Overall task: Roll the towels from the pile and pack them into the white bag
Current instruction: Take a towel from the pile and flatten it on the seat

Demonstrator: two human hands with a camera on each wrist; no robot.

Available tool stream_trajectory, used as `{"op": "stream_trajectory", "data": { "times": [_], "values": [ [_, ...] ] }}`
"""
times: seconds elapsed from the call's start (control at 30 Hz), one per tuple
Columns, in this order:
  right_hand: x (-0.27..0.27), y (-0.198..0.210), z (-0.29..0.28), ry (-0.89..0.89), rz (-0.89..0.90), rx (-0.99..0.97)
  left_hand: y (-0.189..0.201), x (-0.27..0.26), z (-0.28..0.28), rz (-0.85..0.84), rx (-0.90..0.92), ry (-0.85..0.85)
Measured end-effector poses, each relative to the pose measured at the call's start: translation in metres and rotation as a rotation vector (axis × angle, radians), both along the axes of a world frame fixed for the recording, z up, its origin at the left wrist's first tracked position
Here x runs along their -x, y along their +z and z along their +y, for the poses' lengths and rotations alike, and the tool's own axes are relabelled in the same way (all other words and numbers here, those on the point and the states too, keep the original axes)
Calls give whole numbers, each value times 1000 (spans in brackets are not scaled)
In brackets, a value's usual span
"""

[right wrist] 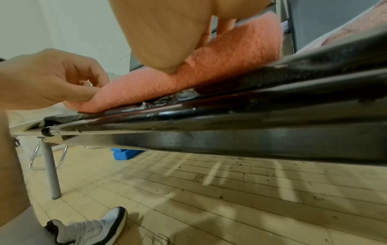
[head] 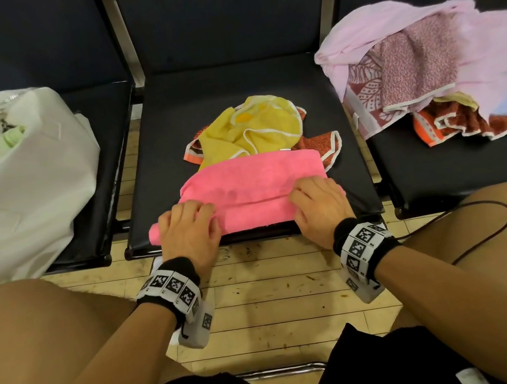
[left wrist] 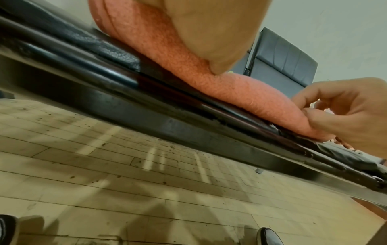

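Note:
A pink towel [head: 254,181] lies on the middle seat [head: 230,96], its near edge rolled into a thick tube along the seat's front. My left hand [head: 189,225] grips the tube's left end, with the thumb and curled fingers pinching it in the right wrist view [right wrist: 52,79]. My right hand [head: 318,201] grips the right end the same way, which shows in the left wrist view [left wrist: 345,112]. The white bag [head: 11,183] slumps open on the left seat with something pale green inside. The towel pile [head: 435,70], pink and patterned, sits on the right seat.
A crumpled yellow towel [head: 249,129] and a red-orange patterned towel [head: 321,144] lie just behind the pink one on the middle seat. My bare knees flank the seat's front edge. A black cable [head: 495,220] runs over my right thigh. Wooden floor lies below.

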State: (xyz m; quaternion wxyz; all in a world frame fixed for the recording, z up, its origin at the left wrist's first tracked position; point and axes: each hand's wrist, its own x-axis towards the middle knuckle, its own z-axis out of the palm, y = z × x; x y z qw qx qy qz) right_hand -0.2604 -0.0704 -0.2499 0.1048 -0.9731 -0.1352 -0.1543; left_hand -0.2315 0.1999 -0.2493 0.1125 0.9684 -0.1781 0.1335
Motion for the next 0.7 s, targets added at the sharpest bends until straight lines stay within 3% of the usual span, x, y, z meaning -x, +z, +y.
{"op": "stream_trajectory", "data": {
  "times": [0.1,0.3,0.7],
  "values": [
    [-1,-5,-1,27,-23,63,-1,-2,2,-5,-20,-45],
    [7,-2,0,1,64,-8,1,5,3,120,-10,-65],
    [0,8,5,-78,200,109,0,3,1,112,-64,-33]
  ]
}}
